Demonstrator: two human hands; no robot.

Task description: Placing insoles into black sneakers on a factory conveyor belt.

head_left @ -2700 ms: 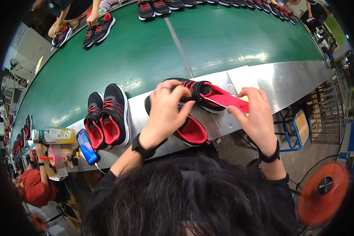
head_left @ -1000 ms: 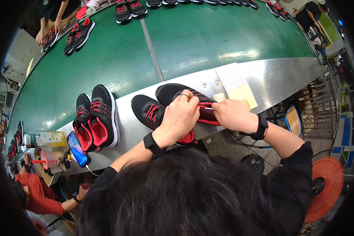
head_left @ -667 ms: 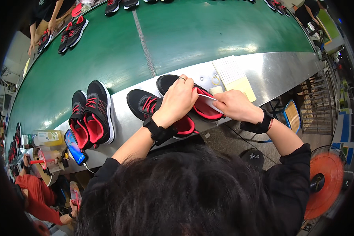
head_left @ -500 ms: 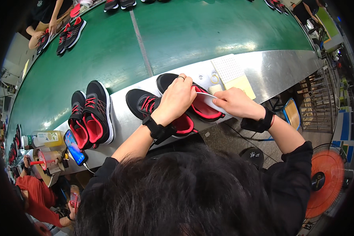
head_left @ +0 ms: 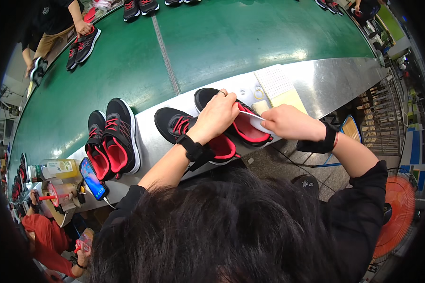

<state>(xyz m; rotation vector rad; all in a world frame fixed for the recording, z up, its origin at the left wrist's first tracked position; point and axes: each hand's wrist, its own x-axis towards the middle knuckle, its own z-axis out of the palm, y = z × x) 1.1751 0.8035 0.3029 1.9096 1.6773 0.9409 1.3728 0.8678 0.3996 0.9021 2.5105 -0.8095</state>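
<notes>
Two black sneakers with pink-red lining lie on the steel bench in front of me. My left hand (head_left: 216, 117) grips the tongue and collar of the right-hand sneaker (head_left: 250, 129), holding it open. My right hand (head_left: 288, 121) pinches a thin white insole (head_left: 256, 119) whose front end is inside that shoe. The other sneaker (head_left: 174, 126) of the pair lies just to the left, under my left wrist, which wears a black watch.
A second pair of black and red sneakers (head_left: 111, 139) stands further left, beside a phone (head_left: 93, 172) and a yellow bottle (head_left: 59, 167). A white perforated pad (head_left: 274, 81) and a yellow card lie behind. The green conveyor belt (head_left: 212, 42) carries more shoes; other people work around it.
Earlier I held a red insole above the shoe with both hands. Now the shoe lies on the bench, my left hand holds it open and my right hand feeds a white insole in.
</notes>
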